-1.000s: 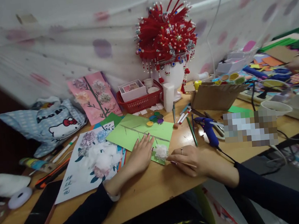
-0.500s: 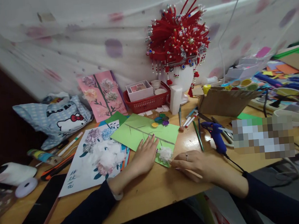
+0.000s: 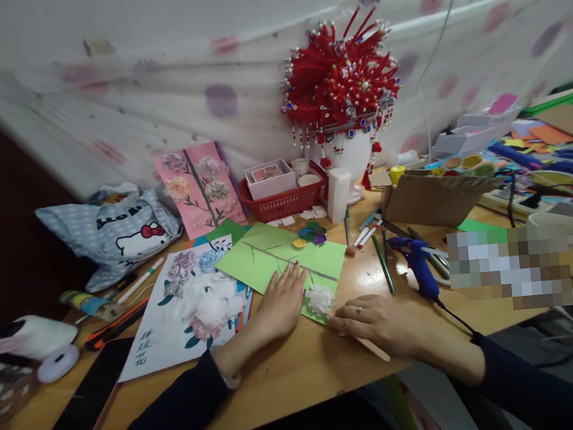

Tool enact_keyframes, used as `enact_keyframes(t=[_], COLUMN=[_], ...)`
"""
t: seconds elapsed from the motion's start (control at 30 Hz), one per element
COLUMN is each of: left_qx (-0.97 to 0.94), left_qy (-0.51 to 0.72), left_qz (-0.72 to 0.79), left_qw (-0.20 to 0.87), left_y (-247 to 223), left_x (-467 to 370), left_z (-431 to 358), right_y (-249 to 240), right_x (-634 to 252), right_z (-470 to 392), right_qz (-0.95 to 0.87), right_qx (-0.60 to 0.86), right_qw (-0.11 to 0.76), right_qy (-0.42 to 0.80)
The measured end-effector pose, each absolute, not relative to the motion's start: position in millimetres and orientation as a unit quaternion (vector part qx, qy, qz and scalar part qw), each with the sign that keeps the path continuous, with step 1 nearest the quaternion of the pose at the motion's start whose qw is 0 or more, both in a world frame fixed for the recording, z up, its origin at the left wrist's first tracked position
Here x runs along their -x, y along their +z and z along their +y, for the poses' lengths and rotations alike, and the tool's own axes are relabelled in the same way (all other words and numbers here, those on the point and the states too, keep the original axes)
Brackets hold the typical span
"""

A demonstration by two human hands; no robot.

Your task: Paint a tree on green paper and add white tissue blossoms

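My left hand (image 3: 283, 303) lies flat on the light green card (image 3: 250, 253), fingers stretched out over its near edge. Brown twig lines run across the card. By the fingertips, a white ruffled paper flower (image 3: 320, 299) sits on the card's near right corner. My right hand (image 3: 373, 322), with a ring, rests on the table just right of the flower, fingers closed together near the corner. A flat wooden craft stick (image 3: 375, 350) pokes out from under its palm side; the fingers hide its other end.
Left are a white sheet with paper flowers (image 3: 151, 334), a phone (image 3: 79, 404) and a cutter knife (image 3: 113, 327). A blue hot glue gun (image 3: 418, 270) and pens lie right. Behind stand a red basket (image 3: 285, 204) and a red beaded headdress (image 3: 340, 83).
More of the craft stick shows below my right hand, its end now angled toward the table's front edge. My left hand stays on the card. The view has shifted slightly.
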State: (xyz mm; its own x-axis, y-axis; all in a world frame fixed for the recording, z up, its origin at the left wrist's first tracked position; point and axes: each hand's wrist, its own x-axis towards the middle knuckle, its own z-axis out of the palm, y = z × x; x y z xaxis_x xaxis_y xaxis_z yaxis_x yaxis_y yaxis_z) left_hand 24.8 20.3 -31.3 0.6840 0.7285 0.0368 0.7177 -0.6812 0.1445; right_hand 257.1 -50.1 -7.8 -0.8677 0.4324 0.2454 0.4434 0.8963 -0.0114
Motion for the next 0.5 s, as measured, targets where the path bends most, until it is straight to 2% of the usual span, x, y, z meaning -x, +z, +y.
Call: enact_keyframes(t=[0.33,0.5], left_qx=[-0.912,-0.910], left_qy=[0.060,0.055], left_qz=[0.399,0.403], left_qw=[0.070,0.077], left_y=[-30.9,-31.1], left_x=[-24.3,-26.1], left_z=[20.6,22.1], right_y=[-18.5,-20.1], right_x=[-260.6,-260.2], right_z=[-51.3,-57.5], right_qz=[-0.953,-0.910], right_qx=[0.254,0.304], right_qw=[0.158,0.281], right_qy=[-0.048,-0.025])
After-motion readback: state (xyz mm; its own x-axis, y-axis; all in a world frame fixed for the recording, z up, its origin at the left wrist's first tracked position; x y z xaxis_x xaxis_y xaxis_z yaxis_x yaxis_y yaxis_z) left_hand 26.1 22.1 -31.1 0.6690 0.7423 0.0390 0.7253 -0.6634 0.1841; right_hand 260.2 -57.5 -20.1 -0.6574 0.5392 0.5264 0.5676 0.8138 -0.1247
